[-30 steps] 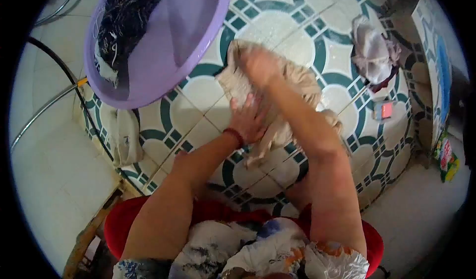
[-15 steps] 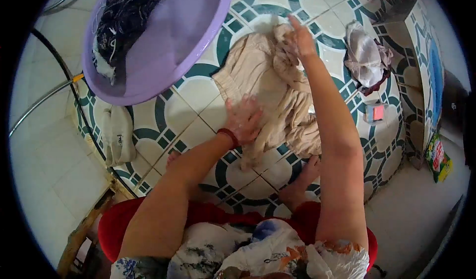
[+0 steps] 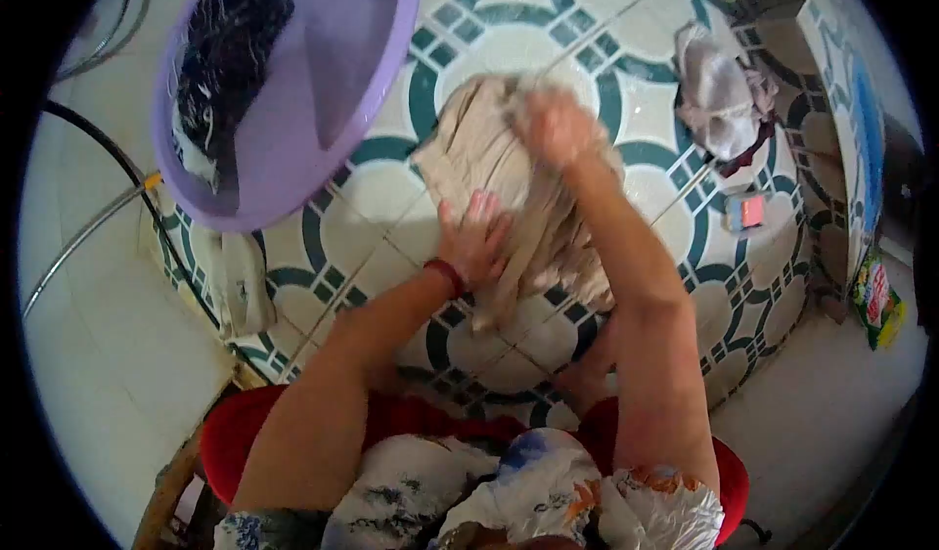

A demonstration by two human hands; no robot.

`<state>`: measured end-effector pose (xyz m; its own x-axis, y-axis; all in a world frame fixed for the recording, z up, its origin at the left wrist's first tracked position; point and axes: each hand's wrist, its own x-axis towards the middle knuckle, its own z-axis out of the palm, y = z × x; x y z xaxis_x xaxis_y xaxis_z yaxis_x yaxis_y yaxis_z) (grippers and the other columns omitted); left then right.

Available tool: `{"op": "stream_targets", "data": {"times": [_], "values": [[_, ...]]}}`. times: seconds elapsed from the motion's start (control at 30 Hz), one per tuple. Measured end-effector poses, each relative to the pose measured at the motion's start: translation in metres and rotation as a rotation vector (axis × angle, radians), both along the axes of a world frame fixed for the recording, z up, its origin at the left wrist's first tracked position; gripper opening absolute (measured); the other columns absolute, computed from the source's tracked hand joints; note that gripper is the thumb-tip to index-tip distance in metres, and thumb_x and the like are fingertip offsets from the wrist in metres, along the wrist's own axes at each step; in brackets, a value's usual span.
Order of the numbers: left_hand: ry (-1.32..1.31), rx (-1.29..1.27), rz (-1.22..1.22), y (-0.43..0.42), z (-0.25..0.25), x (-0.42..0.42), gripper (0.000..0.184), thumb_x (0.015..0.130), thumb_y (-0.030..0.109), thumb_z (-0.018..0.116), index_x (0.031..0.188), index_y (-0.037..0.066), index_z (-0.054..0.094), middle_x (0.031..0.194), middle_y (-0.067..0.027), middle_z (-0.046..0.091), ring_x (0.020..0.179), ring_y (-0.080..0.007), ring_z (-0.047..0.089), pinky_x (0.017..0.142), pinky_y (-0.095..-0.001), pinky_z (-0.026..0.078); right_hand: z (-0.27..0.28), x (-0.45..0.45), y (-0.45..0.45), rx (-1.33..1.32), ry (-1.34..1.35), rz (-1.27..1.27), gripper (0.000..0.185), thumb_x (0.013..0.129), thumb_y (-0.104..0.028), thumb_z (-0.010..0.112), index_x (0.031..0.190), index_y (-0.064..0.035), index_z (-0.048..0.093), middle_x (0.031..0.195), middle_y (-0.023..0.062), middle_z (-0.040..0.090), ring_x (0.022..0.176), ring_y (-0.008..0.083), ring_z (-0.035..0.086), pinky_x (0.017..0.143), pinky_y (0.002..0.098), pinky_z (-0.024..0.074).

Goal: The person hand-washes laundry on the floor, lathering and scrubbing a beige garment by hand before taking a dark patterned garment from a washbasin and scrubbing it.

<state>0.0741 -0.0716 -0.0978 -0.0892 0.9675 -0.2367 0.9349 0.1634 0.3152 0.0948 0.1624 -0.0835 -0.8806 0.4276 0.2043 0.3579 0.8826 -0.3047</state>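
On the patterned floor, two bare hands work at one beige cloth, spread and rumpled in front of the person. The left hand lies flat on its near left part, palm down and fingers fanned apart, pressing without gripping. One red bracelet circles that wrist. The right hand is over the upper part of the cloth, blurred; whether its fingers have hold of any fabric cannot be told.

Near the cloth's lower right edge is one bare foot. To the upper left stands one purple basin, with one dark bundle along its left side and a bit of white fabric under it. Below the basin lies one off-white bundle. Two hoses run at the far left: one black, one grey.

To the right, well apart from the beige cloth, sits one pile of laundry, pale on top and maroon beneath. Just below it is one small pink block, and farther right one green packet.
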Motion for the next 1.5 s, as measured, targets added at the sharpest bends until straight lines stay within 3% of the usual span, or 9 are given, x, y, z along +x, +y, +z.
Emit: {"op": "stream_targets", "data": {"times": [0.17,0.2,0.3,0.53,0.7,1.07,1.13,1.2,1.5], "values": [[-0.149,-0.499,-0.034,0.015,0.014,-0.005,0.063,0.075,0.045,0.051,0.128,0.012,0.04,0.14,-0.0208,0.023,0.13,-0.0366,0.017,0.091,-0.0704,0.009,-0.049,0.038,0.006,-0.082,-0.056,0.325,0.021,0.077,-0.026,0.055,0.089,-0.0089,0.058,0.088,0.0124,0.058,0.083,0.0282,0.056,0.069,0.0402,0.0472],[0.025,-0.006,0.038,0.001,-0.002,0.002,0.062,0.075,0.044,0.051,0.127,0.012,0.04,0.14,-0.021,0.022,0.129,-0.0361,0.021,0.091,-0.0704,0.01,-0.028,0.031,0.019,-0.012,-0.068,0.229,0.019,0.077,-0.026,0.056,0.085,-0.0081,0.058,0.083,0.0115,0.057,0.078,0.0268,0.056,0.065,0.0387,0.0476],[-0.014,-0.014,0.002,0.004,0.0,-0.002,0.063,0.075,0.044,0.051,0.128,0.011,0.04,0.14,-0.0202,0.023,0.129,-0.0353,0.022,0.09,-0.0703,0.011,0.001,-0.005,0.054,-0.037,-0.034,-0.24,0.028,0.076,-0.03,0.058,0.091,-0.0066,0.058,0.088,0.0126,0.058,0.083,0.0305,0.056,0.069,0.0406,0.0471],[-0.009,-0.012,-0.041,0.005,-0.006,0.0,0.063,0.074,0.04,0.053,0.127,0.009,0.04,0.14,-0.0205,0.022,0.13,-0.0371,0.019,0.09,-0.0694,0.015,-0.053,0.028,-0.013,-0.008,-0.163,0.134,0.031,0.075,-0.024,0.055,0.103,-0.0095,0.056,0.099,0.0117,0.058,0.082,0.0268,0.058,0.079,0.0421,0.0458],[-0.046,-0.072,-0.01,0.01,0.003,-0.004,0.061,0.074,0.04,0.054,0.125,0.01,0.041,0.137,-0.0207,0.026,0.128,-0.0373,0.02,0.089,-0.0694,0.017,0.007,-0.017,0.145,0.08,-0.482,-0.669,0.047,0.079,-0.055,0.046,0.114,-0.025,0.051,0.11,0.0146,0.052,0.1,0.0346,0.051,0.08,0.0506,0.0416],[-0.437,-0.278,0.024,0.012,-0.006,-0.005,0.061,0.073,0.041,0.055,0.125,0.011,0.042,0.138,-0.0195,0.023,0.129,-0.036,0.019,0.09,-0.0684,0.018,-0.025,-0.021,-0.012,-0.073,0.039,0.248,0.022,0.073,-0.024,0.058,0.085,-0.0051,0.056,0.083,0.014,0.054,0.072,0.029,0.055,0.061,0.0415,0.0464],[-0.023,-0.008,0.017,0.011,0.003,-0.003,0.061,0.074,0.041,0.054,0.126,0.011,0.041,0.138,-0.0198,0.025,0.129,-0.0366,0.019,0.09,-0.068,0.019,-0.027,-0.032,-0.005,-0.122,0.209,0.421,0.022,0.074,-0.026,0.058,0.083,-0.0057,0.056,0.076,0.0129,0.054,0.07,0.0285,0.056,0.057,0.0407,0.0471],[-0.01,-0.027,0.013,0.01,0.007,-0.005,0.061,0.074,0.041,0.055,0.125,0.012,0.042,0.137,-0.0201,0.026,0.128,-0.037,0.019,0.09,-0.068,0.019,-0.004,-0.054,0.022,-0.038,-0.03,-0.133,0.024,0.074,-0.027,0.058,0.09,-0.0093,0.057,0.085,0.0136,0.055,0.078,0.0294,0.057,0.063,0.0411,0.0482],[-0.109,-0.028,0.033,0.004,0.006,-0.001,0.055,0.077,0.041,0.05,0.122,0.01,0.046,0.132,-0.0143,0.037,0.124,-0.0354,0.03,0.097,-0.0585,0.022,-0.039,-0.01,-0.009,-0.188,-0.108,-0.027,0.023,0.081,-0.024,0.048,0.094,-0.0068,0.056,0.093,0.0146,0.057,0.086,0.0305,0.057,0.076,0.0414,0.0467]]}}
